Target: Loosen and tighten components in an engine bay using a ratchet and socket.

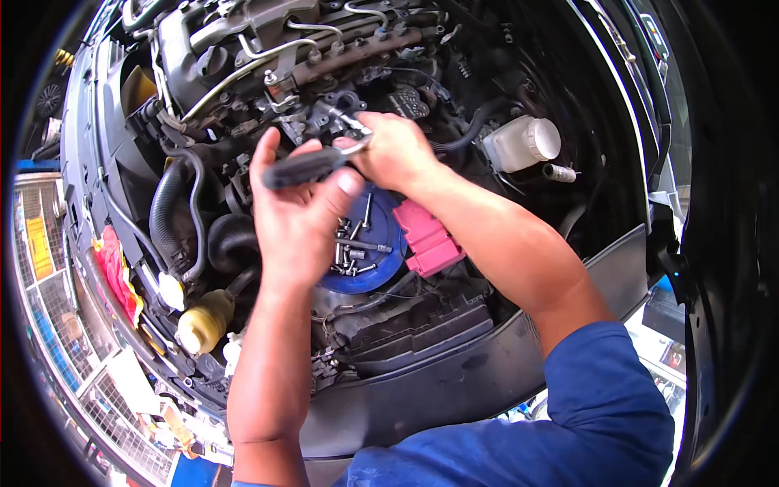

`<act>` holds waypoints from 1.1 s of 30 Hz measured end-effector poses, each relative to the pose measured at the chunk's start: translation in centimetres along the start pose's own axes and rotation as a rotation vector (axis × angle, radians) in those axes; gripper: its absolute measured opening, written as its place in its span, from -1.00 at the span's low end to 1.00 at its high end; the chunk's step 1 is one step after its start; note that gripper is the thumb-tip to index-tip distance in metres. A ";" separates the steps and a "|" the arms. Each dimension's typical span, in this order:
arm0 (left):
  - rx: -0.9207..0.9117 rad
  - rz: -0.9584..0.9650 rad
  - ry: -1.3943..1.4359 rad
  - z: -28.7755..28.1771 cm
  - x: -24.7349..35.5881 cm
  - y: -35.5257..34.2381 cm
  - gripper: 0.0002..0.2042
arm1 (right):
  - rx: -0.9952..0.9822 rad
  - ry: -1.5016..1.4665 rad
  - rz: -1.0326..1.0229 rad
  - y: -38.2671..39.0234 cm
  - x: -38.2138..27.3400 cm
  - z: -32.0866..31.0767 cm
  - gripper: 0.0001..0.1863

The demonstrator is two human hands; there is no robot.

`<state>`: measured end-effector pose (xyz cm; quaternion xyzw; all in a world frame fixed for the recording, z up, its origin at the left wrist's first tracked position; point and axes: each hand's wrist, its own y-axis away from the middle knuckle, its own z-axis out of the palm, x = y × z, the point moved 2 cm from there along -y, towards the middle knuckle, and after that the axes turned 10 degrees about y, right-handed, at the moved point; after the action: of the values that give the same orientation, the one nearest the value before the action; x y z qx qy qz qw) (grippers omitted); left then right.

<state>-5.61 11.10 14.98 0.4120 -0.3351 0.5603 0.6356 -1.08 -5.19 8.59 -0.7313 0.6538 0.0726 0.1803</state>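
A ratchet wrench (304,168) with a dark, slightly blurred handle lies across the palm side of my left hand (296,223). That hand's fingers and thumb are spread, not wrapped round the handle. My right hand (396,152) is closed round the ratchet's head end. From its fingertips a silver extension (345,119) points up and left into the engine (324,65); its far end is hard to make out among the metal parts. Below my hands sits a round blue tray (369,282) holding several bolts and sockets, partly hidden by my left hand.
A pink-red plastic piece (430,239) lies beside the tray. A white reservoir (523,144) stands at the right, a yellowish one (203,325) at the lower left. Black hoses (170,207) run along the left. A red cloth (118,272) hangs over the left edge.
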 end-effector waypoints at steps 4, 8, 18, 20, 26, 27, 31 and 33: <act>0.152 -0.169 0.138 -1.4 -0.6 -4.0 -0.78 | -0.339 -0.044 0.075 -1.3 -1.0 -0.4 -0.59; 0.099 -0.182 0.076 -3.7 0.3 -6.3 -0.79 | -0.436 0.044 -0.098 -2.2 -1.2 0.2 -0.59; -0.100 -0.089 -0.349 -0.7 0.0 -6.5 -0.81 | -0.454 0.006 -0.112 -2.0 -0.9 1.4 -0.62; -0.081 -0.035 -0.431 0.4 -0.8 -6.5 -0.89 | -0.482 0.013 -0.099 -2.5 -0.6 2.4 -0.59; -0.135 0.067 -0.650 1.8 -2.6 -5.9 -0.88 | -0.490 -0.119 0.011 -2.8 0.6 4.5 -0.64; -0.135 0.064 -0.653 1.3 -2.8 -5.9 -0.88 | -0.465 -0.076 0.047 -2.8 0.5 4.6 -0.63; -0.101 0.144 -0.586 -0.3 -4.4 -4.6 -0.88 | -0.511 -0.044 0.096 -2.7 0.3 3.9 -0.57; -0.049 0.146 -0.402 -1.6 -5.7 -3.8 -0.85 | -0.513 -0.039 0.095 -2.7 0.3 4.0 -0.57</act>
<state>-2.76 9.98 8.68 0.4745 -0.4976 0.5033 0.5234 2.17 -3.83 5.26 -0.7199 0.6440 0.2587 -0.0022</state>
